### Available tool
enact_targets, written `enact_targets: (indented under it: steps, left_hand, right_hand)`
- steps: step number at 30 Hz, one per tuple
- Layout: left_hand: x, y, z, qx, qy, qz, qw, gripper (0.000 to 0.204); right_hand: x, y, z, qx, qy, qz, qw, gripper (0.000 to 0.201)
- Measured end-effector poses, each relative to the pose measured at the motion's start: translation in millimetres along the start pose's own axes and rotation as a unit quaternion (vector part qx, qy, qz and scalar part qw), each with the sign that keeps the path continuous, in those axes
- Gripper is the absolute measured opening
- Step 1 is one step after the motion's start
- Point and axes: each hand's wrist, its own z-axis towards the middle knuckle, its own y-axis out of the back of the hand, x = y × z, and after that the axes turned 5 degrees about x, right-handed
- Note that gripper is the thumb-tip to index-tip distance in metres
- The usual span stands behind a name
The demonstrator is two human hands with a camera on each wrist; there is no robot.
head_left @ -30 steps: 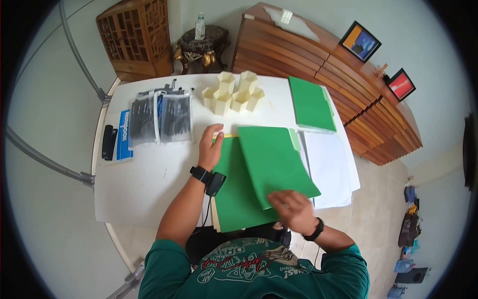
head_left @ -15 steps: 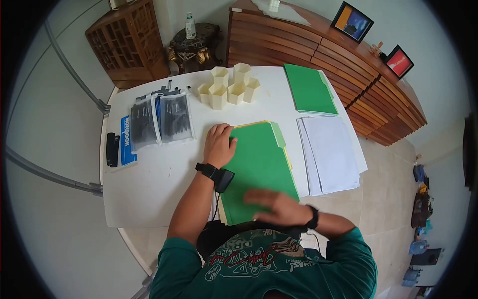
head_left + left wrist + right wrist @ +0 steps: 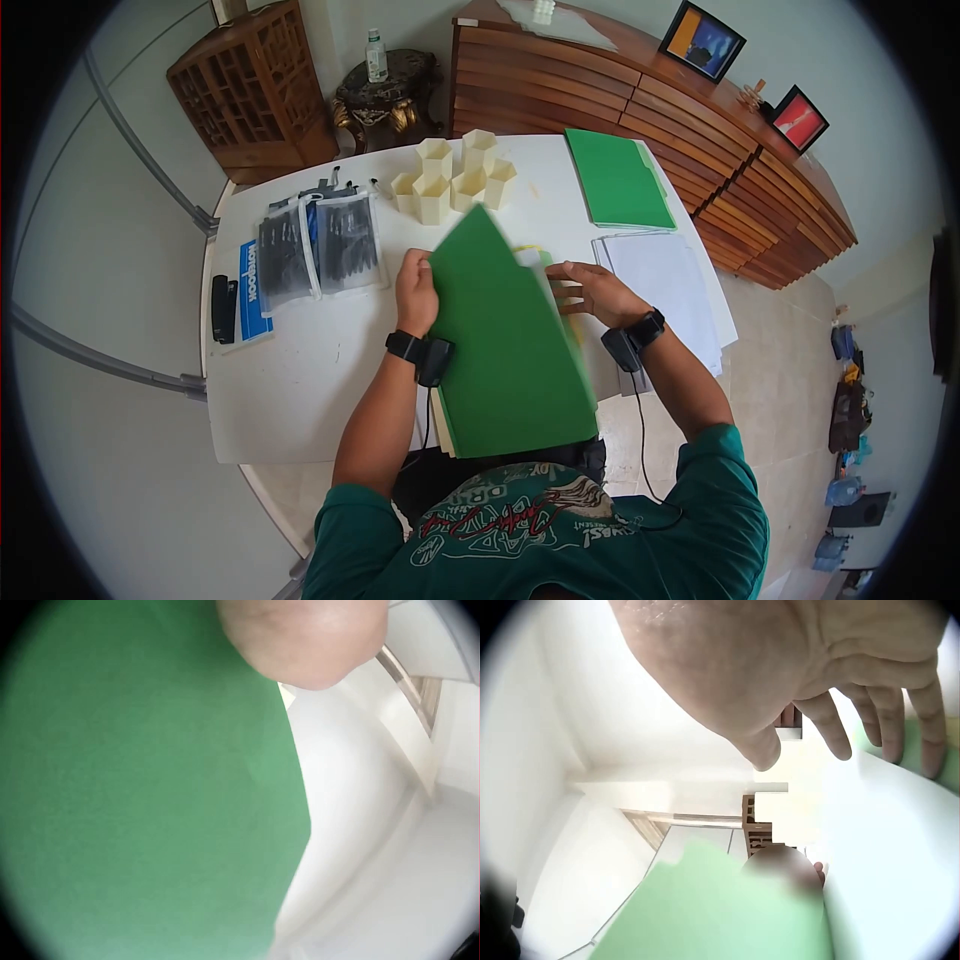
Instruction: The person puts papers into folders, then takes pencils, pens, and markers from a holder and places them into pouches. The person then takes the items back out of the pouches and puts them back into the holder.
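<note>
A green file folder (image 3: pixel 510 350) is raised and tilted in front of the torso, its front cover standing away from the back flap. My left hand (image 3: pixel 416 292) grips the folder's left edge, thumb on the cover and the other fingers hidden behind it. On the tabbed right side, my right hand (image 3: pixel 605 295) has its thumb and fingers spread. In the right wrist view, the fingertips (image 3: pixel 891 750) reach the light green flap beside a white sheet (image 3: pixel 892 840) inside the folder. More folders (image 3: pixel 447 440) lie underneath, only their edges showing.
White papers (image 3: pixel 665 285) lie to the right, with another green folder (image 3: pixel 620 180) behind them. Cream hexagonal cups (image 3: pixel 432 195) stand at the back. Zip pouches (image 3: pixel 348 240), a blue notebook (image 3: pixel 250 300) and a black stapler (image 3: pixel 224 308) are at the left on the white table (image 3: pixel 300 400).
The upper green folder first came down onto the pile. Since then its cover has been raised, my left hand has taken its edge, and my right hand has moved up to the tabbed side.
</note>
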Motion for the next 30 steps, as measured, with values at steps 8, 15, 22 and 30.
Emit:
enact_targets:
  steps: [8, 15, 22, 30]
  left_hand:
    - [32.8, 6.4, 4.6, -0.011, 0.1, -0.282, 0.954, 0.02]
    - [35.2, 6.9, 6.0, -0.037, 0.082, -0.292, 0.952, 0.016]
    - [21.2, 8.9, 4.9, -0.009, 0.009, -0.06, 0.998, 0.011]
    - [-4.6, -2.1, -1.3, 0.065, -0.061, 0.112, 0.99, 0.017]
  right_hand:
    - [-1.7, -24.1, 22.8, 0.136, -0.006, -0.079, 0.987, 0.048]
    - [-15.5, -32.9, 15.4, 0.041, 0.089, 0.042, 0.994, 0.038]
    - [15.7, 56.4, -62.7, -0.162, 0.183, -0.156, 0.957, 0.038]
    - [-40.0, 237.3, -112.6, -0.287, 0.086, -0.223, 0.928, 0.04]
